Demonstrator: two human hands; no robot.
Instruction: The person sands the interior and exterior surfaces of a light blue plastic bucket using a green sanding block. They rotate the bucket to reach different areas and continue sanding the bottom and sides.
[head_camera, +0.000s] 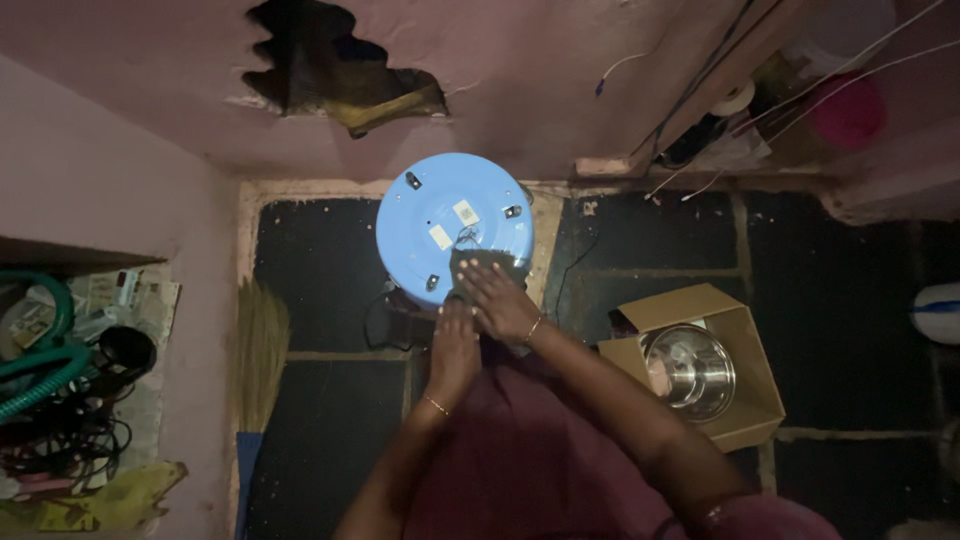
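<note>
A round blue appliance base (452, 225) stands tipped up on the dark tiled floor (320, 270) at 12 o'clock from the person, its flat underside facing the camera — smooth plastic, with two pale stickers near the centre, small dark feet spaced around the rim and a thin dark cord by the middle. Both hands meet at its lower edge, at about 5 o'clock on the disc. The right hand (502, 303) lies flat, fingers spread, pressing a dark cloth (478, 268) onto the blue surface. The left hand (455, 335) sits just beneath it, its grip hidden — cannot tell. At 3 o'clock an open cardboard box (745, 345) holds a steel bowl (688, 370).
</note>
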